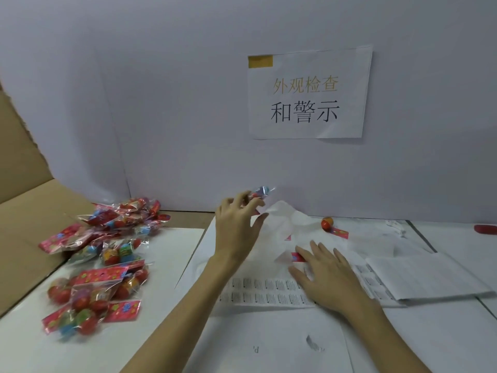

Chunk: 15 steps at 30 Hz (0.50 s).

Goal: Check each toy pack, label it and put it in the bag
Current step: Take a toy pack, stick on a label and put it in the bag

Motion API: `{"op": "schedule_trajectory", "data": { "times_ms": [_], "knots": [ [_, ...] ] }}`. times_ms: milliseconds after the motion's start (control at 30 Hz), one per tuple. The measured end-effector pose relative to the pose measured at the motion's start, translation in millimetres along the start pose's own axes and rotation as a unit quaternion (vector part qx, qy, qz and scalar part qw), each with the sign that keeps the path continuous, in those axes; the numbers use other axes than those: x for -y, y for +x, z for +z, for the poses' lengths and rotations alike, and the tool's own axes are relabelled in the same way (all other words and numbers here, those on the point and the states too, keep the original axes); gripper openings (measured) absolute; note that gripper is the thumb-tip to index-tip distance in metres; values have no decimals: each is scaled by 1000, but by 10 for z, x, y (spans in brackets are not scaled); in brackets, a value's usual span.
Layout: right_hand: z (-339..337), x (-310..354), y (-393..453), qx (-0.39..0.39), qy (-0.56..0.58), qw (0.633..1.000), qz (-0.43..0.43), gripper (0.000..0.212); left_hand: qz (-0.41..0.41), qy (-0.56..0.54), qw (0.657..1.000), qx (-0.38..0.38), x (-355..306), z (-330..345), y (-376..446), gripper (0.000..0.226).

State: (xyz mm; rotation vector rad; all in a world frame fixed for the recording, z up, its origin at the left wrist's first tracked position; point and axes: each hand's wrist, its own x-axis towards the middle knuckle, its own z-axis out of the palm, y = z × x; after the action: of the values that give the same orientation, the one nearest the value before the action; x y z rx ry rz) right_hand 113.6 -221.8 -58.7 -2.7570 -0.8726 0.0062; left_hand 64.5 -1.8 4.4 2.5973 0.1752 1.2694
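Observation:
My left hand (236, 227) is raised over the table and holds a clear toy pack (259, 192) with coloured balls by its fingertips, just above the mouth of a white plastic bag (285, 222). My right hand (328, 275) lies flat, fingers straight, on the bag and on a sheet of printed labels (266, 290). A pink card edge (297, 256) shows at my right fingertips. One pack with an orange ball (332, 227) lies on the bag's far side. A heap of several packs (102, 254) with pink header cards sits at the left.
A brown cardboard sheet (29, 211) lies at the left under the heap's edge. More white paper sheets (430, 275) overlap at the right. A red object (485, 228) lies at the far right edge. A printed sign (306, 95) hangs on the white wall behind.

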Motion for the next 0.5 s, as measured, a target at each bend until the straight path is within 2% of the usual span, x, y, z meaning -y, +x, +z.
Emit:
{"op": "schedule_trajectory", "data": {
  "times_ms": [100, 200, 267, 333, 400, 500],
  "knots": [
    [12, 18, 17, -10, 53, 998, 10, 73, 58, -57, 996, -42, -238, 45, -234, 22],
    [-4, 4, 15, -76, 234, 968, 44, 61, 72, -124, 990, -10, -369, 143, -473, 47],
    [-59, 20, 16, -134, 356, 924, 35, 51, 14, -228, 972, 47, -401, 139, -511, 55],
    [-168, 64, -1, -169, 477, 863, 14, 39, -87, -385, 913, 105, -403, 87, -512, 47],
    [-273, 90, -16, -167, 568, 806, -5, 31, -172, -466, 855, 145, -365, 29, -508, 42],
    [-341, 125, -50, -147, 588, 795, -25, 38, -204, -486, 829, 186, -312, -47, -500, 32]
  ]
}}
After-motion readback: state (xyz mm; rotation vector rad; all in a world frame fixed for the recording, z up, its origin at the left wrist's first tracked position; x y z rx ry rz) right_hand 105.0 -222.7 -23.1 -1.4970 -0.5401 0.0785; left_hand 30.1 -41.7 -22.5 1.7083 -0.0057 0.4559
